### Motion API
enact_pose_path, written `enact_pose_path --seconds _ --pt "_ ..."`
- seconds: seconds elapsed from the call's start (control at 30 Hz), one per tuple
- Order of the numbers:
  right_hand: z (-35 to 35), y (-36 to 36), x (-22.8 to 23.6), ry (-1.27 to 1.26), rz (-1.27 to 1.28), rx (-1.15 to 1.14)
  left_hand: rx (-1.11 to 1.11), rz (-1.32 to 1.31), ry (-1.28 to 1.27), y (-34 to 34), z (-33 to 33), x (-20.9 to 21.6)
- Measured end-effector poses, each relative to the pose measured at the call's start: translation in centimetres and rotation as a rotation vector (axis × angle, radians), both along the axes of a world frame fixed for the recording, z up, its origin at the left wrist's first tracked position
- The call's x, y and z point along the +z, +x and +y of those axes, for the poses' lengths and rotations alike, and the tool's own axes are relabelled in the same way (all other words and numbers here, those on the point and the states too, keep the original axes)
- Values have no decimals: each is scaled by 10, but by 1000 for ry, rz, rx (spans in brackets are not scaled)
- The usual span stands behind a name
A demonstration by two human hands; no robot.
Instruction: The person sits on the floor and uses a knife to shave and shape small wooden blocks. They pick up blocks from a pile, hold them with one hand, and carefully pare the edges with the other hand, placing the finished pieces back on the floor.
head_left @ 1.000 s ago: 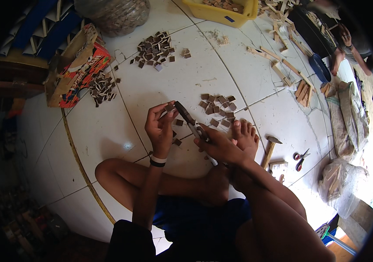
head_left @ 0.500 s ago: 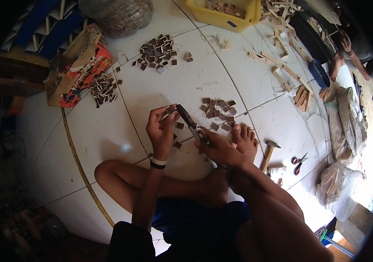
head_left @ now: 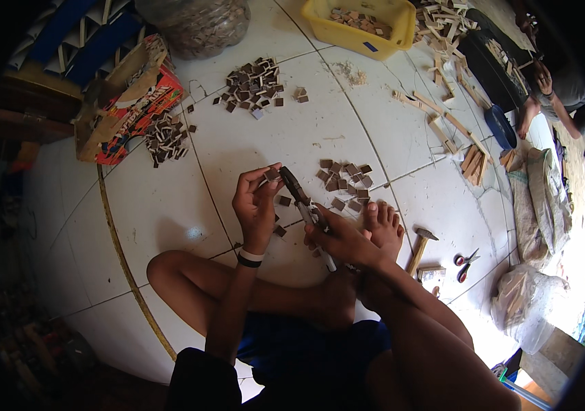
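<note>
My left hand [head_left: 255, 212] is raised over the floor, pinching a small brown square piece [head_left: 272, 175] between thumb and fingertips. In my right hand [head_left: 347, 240] is a pair of pliers [head_left: 294, 185] with a dark head and greyish handles. The head of the pliers is right beside the square piece; whether the jaws touch it I cannot tell. One handle sticks out below my right fingers. Just right of the pliers, a loose group of brown square pieces [head_left: 342, 179] lies on the tiles, and a few more lie below my left hand.
Beyond my hands lie a larger pile of squares [head_left: 251, 85] and a torn red box [head_left: 135, 103] with pieces spilling out. A yellow tub [head_left: 361, 31] stands farther back. To the right are a hammer [head_left: 421, 250], scissors [head_left: 467, 264], wood strips [head_left: 443, 120] and another person's hand [head_left: 544, 81].
One handle of the pliers now shows more, angled lower beneath my right hand. The left hand still pinches the square piece. The whole view has shifted slightly.
</note>
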State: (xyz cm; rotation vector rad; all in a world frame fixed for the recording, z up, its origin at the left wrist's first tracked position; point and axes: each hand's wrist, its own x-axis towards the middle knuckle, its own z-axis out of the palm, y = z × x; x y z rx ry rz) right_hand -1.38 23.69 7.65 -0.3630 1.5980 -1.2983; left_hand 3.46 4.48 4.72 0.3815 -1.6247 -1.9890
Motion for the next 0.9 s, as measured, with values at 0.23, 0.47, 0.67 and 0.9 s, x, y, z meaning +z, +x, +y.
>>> enact_pose_path --seconds 0.23,0.47,0.67,0.9 --pt "-2 2 -4 -71 -37 -26 -2 18 -15 1 -4 -1" --pt "-2 0 6 -3 -277 -42 87 65 -17 -2 0 3" --pt "-19 9 12 11 600 42 209 27 -161 6 -6 23" --pt "-40 10 31 291 942 165 281 25 -160 3 -19 39"
